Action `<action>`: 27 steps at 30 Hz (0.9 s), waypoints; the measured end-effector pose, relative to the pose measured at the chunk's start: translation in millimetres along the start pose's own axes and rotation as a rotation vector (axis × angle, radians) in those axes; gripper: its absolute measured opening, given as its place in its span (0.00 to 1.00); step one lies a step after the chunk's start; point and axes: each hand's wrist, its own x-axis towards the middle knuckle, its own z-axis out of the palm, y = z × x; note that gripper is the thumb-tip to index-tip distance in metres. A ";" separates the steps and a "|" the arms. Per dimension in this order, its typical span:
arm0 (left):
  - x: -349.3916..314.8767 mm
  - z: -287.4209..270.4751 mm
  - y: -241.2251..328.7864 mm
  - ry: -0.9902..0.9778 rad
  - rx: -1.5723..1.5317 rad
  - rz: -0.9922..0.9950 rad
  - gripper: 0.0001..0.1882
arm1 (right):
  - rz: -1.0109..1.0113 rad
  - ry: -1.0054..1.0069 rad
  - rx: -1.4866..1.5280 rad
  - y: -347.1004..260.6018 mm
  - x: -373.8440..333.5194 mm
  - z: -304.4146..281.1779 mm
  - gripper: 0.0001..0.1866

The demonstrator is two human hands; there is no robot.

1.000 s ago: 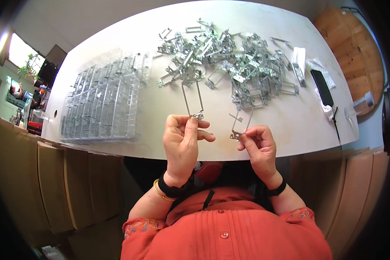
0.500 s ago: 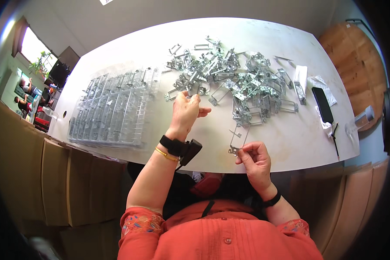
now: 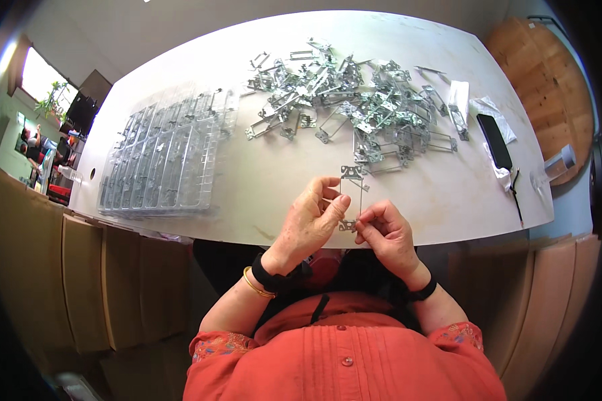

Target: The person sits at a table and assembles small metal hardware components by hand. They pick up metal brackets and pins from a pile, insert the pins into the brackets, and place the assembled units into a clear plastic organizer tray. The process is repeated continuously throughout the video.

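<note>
A metal bracket frame (image 3: 360,198), two thin rods with a punched plate at each end, stands out over the table's near edge in front of me. My right hand (image 3: 389,239) pinches it by the lower plate (image 3: 346,226) between thumb and fingertips. My left hand (image 3: 314,219) is curled at the frame's left side, its fingers closed by the left rod and reaching toward the upper plate (image 3: 352,172). The left fingertips are partly hidden behind the thumb. Beyond both hands lies a tangled heap of similar metal brackets (image 3: 374,110).
Clear plastic compartment trays (image 3: 160,164) holding metal parts are stacked on the left of the white table (image 3: 274,194). On the right lie a black phone (image 3: 494,142), a white packet (image 3: 458,100), tissue and a clear plastic cup (image 3: 554,166). Cardboard boxes (image 3: 124,281) stand below the left edge.
My left hand has come back from the heap to the frame beside my right hand. A plate now shows at the frame's far end. My right hand keeps its pinch.
</note>
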 end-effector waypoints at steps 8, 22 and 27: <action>-12.6 -11.2 -8.9 0.033 -0.152 -0.062 0.12 | 0.032 -0.036 -0.101 -4.1 -0.9 9.0 0.06; -27.7 -21.2 -3.8 0.131 0.076 -0.308 0.19 | -0.106 0.123 -0.193 -9.1 13.4 0.8 0.04; -34.7 -17.4 -15.1 0.334 0.633 0.257 0.14 | -0.093 0.098 -0.215 -4.9 14.8 -3.6 0.04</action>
